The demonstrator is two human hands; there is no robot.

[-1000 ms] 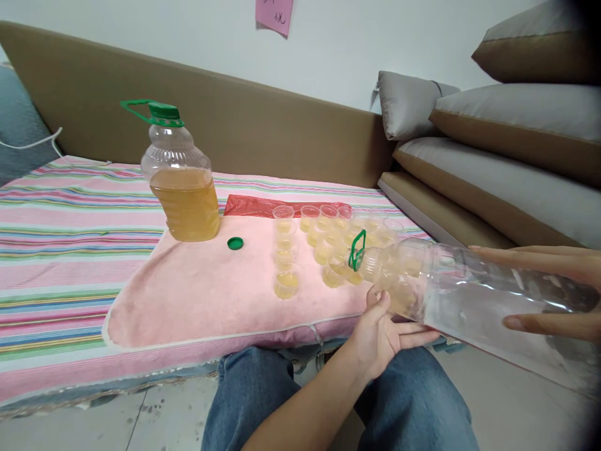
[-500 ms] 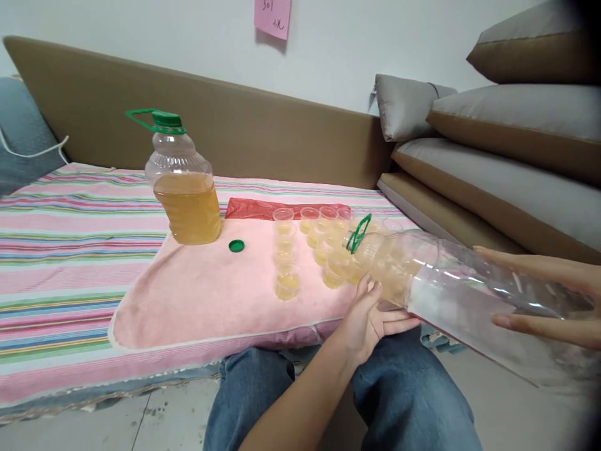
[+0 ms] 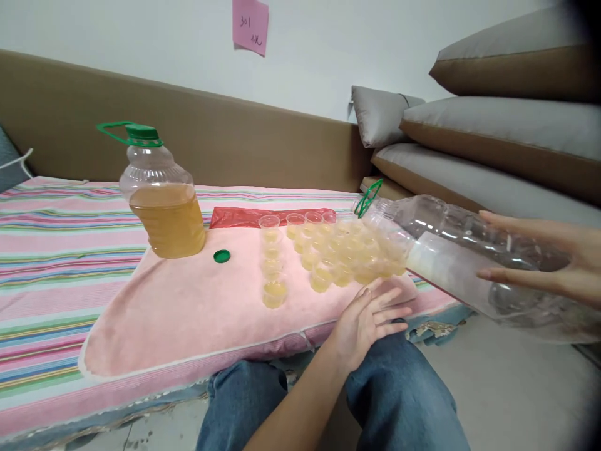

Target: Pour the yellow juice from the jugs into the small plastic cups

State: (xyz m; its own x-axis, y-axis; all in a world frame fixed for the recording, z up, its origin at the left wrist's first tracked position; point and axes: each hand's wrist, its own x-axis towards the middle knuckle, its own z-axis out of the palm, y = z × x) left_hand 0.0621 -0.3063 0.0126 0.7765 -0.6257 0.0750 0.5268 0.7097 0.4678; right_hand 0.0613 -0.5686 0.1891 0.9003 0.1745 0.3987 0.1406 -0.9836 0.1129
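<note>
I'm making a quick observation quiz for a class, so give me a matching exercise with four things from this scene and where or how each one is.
Things:
1. Upright bottle
2. Loose green cap
3. Tilted bottle
4. Pink note

Places or states:
A. Held in the right hand
B. On the wall
C. Partly filled with amber liquid
D. Lying flat on the pink cloth

Pairs: 1-C, 2-D, 3-A, 4-B

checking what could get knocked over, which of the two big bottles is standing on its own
The upright bottle at left, holding amber liquid; the other bottle is held tilted in the right hand.
</note>
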